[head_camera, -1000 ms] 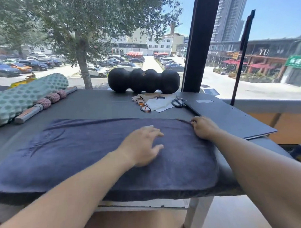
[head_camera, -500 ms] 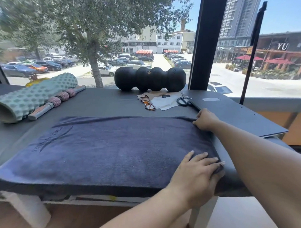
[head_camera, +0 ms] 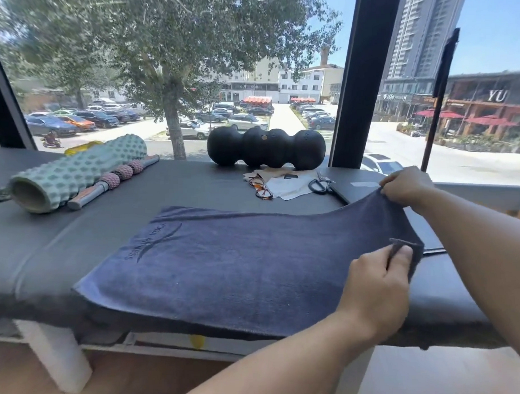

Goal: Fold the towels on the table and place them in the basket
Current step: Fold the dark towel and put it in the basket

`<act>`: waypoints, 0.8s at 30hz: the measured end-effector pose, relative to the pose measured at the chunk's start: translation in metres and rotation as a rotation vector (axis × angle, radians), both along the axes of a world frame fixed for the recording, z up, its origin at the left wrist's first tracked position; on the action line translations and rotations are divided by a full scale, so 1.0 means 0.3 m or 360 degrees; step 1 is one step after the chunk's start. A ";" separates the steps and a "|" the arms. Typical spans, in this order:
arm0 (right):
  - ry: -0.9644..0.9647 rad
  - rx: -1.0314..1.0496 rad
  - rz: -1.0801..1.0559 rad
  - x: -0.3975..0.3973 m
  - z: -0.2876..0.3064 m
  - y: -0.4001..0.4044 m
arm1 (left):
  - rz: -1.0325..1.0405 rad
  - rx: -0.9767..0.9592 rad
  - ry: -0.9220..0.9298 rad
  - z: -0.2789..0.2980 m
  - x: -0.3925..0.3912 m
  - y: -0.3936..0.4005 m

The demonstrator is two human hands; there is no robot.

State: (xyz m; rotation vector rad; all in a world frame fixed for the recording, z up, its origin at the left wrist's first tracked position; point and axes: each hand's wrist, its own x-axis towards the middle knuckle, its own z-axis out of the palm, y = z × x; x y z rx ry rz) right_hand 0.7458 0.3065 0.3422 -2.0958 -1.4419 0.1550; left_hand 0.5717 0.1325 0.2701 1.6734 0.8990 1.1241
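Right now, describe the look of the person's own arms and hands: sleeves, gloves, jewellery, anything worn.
Both forearms are bare as far as the frame shows, with no sleeve in view. The left hand and the right hand wear no gloves. No watch, bracelet or ring shows on either. Nothing else is worn or marked on them.

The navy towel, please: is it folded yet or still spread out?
Spread, not folded: the navy towel lies in one flat layer, only its right corners lifted by the left hand and right hand.
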 end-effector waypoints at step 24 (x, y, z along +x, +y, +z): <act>-0.0099 0.0325 0.0776 -1.148 -0.035 0.229 | 0.1394 0.0293 -0.0734 -0.069 -0.954 0.065</act>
